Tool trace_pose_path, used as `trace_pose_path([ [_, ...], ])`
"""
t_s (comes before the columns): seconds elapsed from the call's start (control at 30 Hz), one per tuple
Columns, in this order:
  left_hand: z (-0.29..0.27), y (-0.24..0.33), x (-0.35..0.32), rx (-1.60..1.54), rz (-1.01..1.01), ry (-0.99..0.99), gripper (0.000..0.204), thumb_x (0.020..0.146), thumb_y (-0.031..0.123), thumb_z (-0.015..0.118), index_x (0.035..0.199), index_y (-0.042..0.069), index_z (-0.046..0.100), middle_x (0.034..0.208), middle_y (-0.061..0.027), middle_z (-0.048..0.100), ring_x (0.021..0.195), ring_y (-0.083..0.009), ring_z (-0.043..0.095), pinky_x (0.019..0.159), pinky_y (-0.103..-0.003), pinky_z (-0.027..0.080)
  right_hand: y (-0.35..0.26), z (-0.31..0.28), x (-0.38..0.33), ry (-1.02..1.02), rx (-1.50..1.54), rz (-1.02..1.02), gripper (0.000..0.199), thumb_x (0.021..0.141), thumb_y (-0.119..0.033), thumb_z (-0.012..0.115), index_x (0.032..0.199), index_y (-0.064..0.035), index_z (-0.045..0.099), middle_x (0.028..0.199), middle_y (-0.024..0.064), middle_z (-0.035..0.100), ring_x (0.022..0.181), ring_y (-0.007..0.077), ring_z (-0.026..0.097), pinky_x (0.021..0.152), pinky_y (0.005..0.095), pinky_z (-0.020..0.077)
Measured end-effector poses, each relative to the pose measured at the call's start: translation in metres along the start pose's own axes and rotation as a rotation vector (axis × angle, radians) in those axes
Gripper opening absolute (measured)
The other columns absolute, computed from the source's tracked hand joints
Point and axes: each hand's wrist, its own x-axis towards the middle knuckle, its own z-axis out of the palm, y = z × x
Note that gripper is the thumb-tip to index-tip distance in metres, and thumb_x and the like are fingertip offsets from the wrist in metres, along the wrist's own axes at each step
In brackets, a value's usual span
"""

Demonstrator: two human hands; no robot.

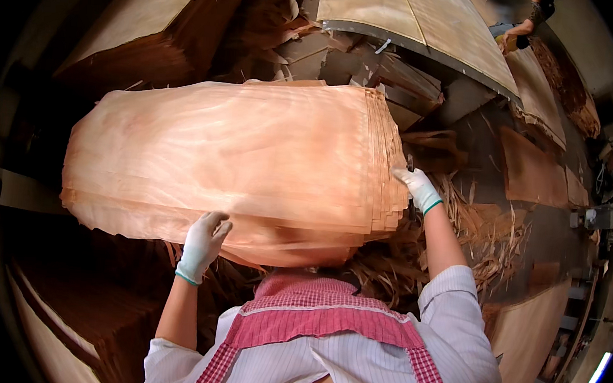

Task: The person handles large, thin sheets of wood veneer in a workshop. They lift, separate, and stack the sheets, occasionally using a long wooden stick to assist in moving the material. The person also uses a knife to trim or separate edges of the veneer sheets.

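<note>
Tan wood veneer stack [223,149], its sheets stepped at the right end, lies directly before the pink checked apron [325,324]. Left gloved hand [205,238]: at the stack's near edge, fingers loosely curled, thumb apart. Right gloved hand [417,188]: at the stack's right edge; whether it pinches anything cannot be told. Right of the stack: shredded veneer strips [494,236]. Beyond it: broad pale sheets [421,17]; farther right, a co-worker [524,27].

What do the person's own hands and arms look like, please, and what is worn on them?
Both the left hand and the right hand wear white gloves with blue-green edging at the wrists. The forearms are bare below pale, finely striped sleeves.
</note>
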Motion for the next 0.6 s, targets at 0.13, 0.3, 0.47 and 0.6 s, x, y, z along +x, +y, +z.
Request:
trace_pose_path([
  [0.13,0.011,0.007,-0.028,-0.514,-0.523,-0.248,0.027,0.096,0.026,0.053,0.095,0.001,0.063,0.077,-0.0030,0.063,0.066,-0.0112,0.062,0.059,-0.024,0.051,-0.056,0.018,-0.016,-0.095,-0.065,-0.138,0.032,0.082,-0.017,0.070,0.104,0.0058,0.067,0.096,0.0114,0.068,0.091,0.0204,0.064,0.085,0.0330,0.0488],
  [0.3,0.059,-0.039,-0.020,-1.397,-0.413,-0.221,0.082,0.092,0.060,0.044,0.138,-0.008,0.034,0.137,-0.0217,0.044,0.123,-0.0319,0.046,0.104,-0.042,0.038,-0.167,0.058,-0.015,-0.104,0.105,-0.096,0.035,0.081,-0.033,0.071,0.104,-0.0076,0.068,0.097,0.0063,0.068,0.085,0.0164,0.063,0.072,0.0319,0.0508],
  [0.47,0.032,-0.050,0.043,-2.014,-0.106,0.214,0.100,0.085,0.066,0.049,0.146,-0.003,0.010,0.152,-0.0207,0.019,0.138,-0.0344,0.026,0.115,-0.046,0.020,-0.226,0.072,0.004,-0.188,0.146,-0.324,0.025,0.084,-0.028,0.070,0.099,-0.0083,0.069,0.093,0.0023,0.068,0.079,0.0141,0.063,0.071,0.0286,0.0483],
  [0.6,0.012,-0.043,0.075,-1.866,-0.181,0.525,0.086,0.087,0.057,0.057,0.141,-0.003,0.027,0.140,-0.0197,0.038,0.122,-0.0313,0.044,0.104,-0.047,0.038,-0.218,0.064,-0.009,-0.311,0.171,-0.296,0.027,0.090,-0.016,0.062,0.111,0.0012,0.063,0.103,0.0079,0.068,0.088,0.0158,0.066,0.077,0.0272,0.0528],
])
